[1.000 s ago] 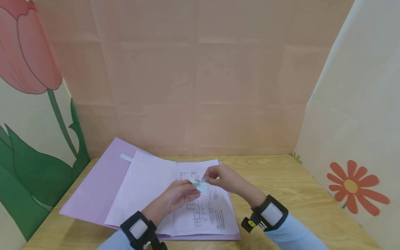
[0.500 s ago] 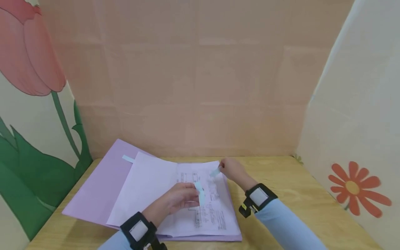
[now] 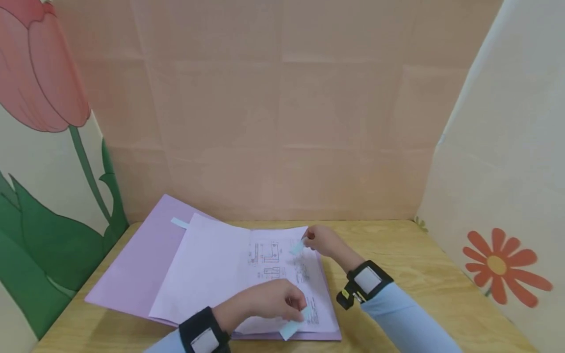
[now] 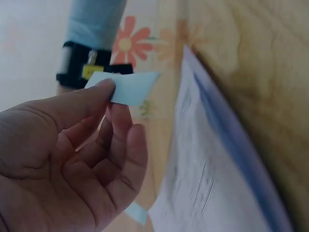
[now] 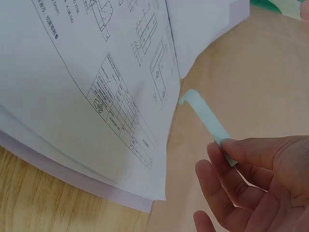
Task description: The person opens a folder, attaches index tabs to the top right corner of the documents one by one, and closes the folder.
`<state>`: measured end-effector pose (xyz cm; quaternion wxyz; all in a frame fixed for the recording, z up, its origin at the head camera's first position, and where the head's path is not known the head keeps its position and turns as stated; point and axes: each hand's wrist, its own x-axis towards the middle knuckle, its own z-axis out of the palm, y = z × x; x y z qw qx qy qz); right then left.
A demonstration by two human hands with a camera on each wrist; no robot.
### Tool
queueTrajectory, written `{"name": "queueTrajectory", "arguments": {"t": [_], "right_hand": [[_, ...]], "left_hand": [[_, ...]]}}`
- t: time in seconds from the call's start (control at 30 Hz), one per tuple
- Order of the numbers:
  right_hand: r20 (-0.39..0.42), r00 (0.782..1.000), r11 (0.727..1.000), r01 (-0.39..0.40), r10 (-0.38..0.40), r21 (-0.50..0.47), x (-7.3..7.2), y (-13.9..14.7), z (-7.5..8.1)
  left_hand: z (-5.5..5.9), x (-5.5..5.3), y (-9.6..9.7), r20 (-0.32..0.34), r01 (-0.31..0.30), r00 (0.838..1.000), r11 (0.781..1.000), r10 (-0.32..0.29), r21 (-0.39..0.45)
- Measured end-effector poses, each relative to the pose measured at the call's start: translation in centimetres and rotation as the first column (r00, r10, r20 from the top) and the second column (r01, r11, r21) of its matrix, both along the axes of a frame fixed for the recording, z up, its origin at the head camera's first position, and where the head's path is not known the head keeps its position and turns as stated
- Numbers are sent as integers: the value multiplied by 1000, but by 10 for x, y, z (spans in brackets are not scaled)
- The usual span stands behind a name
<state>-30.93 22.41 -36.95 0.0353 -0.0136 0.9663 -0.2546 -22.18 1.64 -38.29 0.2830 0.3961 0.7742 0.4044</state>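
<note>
My left hand pinches a small light blue piece of sticky note paper between thumb and fingers, over the lower front part of the open booklet. Up at the right edge of the page, my right hand holds a light blue sticky strip by one end; its free end curls over. Beneath both hands lies the booklet's white right page, printed with technical drawings. The left-hand page is blank. A purple cover spreads out to the left.
Another light blue sticky tab juts out from the left page's edge over the purple cover. The booklet rests on a wood-grain table. Behind it stands a plain tan backdrop, with flower-decorated panels at both sides.
The hands were together over the page; the right has pulled away to the upper right with the strip. The left has turned and come down toward the front with its blue paper.
</note>
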Motion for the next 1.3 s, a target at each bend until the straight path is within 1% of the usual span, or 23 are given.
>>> {"name": "queueTrajectory", "arguments": {"t": [0.07, 0.17, 0.23, 0.3, 0.4, 0.43, 0.5, 0.53, 0.6, 0.67, 0.73, 0.83, 0.9, 0.97, 1.03, 1.13, 1.2, 1.3], "right_hand": [[1, 1000, 1000, -7, 7, -6, 1, -1, 0], [0, 1000, 1000, -13, 13, -17, 2, -2, 1], [-6, 1000, 1000, -18, 18, -15, 4, -3, 1], [-6, 1000, 1000, -14, 14, -19, 5, -4, 2], [-7, 1000, 1000, -14, 14, -22, 6, -5, 2], [-5, 1000, 1000, -13, 13, -27, 6, -5, 2], [0, 1000, 999, -13, 13, -32, 6, -5, 2], [3, 1000, 999, -12, 13, -33, 7, -5, 2], [12, 1000, 999, -6, 6, -42, 6, -5, 2], [15, 1000, 999, -4, 5, -44, 6, -5, 2], [14, 1000, 999, -1, 1, -44, 6, -5, 1], [13, 1000, 999, 6, -6, -45, 6, -5, 1], [13, 1000, 999, 12, -12, -43, 6, -5, 0], [15, 1000, 999, 16, -16, -43, 6, -4, 0], [15, 1000, 999, 16, -16, -44, 6, -4, 0], [13, 1000, 999, 12, -11, -42, 6, -4, 0], [12, 1000, 999, 10, -10, -43, 5, -4, 0], [10, 1000, 999, 10, -10, -46, 5, -4, -1]], "left_hand": [[-2, 7, 3, 19, 0, 1000, 1000, 0, 14], [-6, 15, 4, 101, -53, 994, 998, 48, 45], [-10, 18, 4, 168, -91, 982, 995, 81, 50], [-12, 20, 4, 221, -115, 970, 993, 104, 39], [-16, 20, 3, 248, -124, 962, 992, 116, 16], [-17, 21, 3, 242, -127, 963, 992, 120, 11], [-21, 21, 4, 205, -131, 970, 991, 131, -11], [-22, 21, 4, 174, -141, 974, 990, 143, -23], [-24, 23, 5, 113, -172, 978, 984, 177, -50], [-24, 23, 5, 55, -199, 977, 977, 204, -80], [-23, 25, 6, 8, -226, 974, 969, 228, -99], [-23, 27, 6, -43, -243, 970, 961, 239, -132], [-23, 30, 6, -93, -253, 966, 952, 240, -173], [-24, 32, 7, -150, -265, 960, 937, 235, -230], [-25, 33, 10, -212, -271, 954, 915, 212, -301], [-28, 33, 15, -300, -280, 939, 877, 166, -390], [-29, 31, 18, -349, -280, 928, 856, 127, -434], [-27, 29, 22, -389, -271, 918, 842, 81, -466]]}}
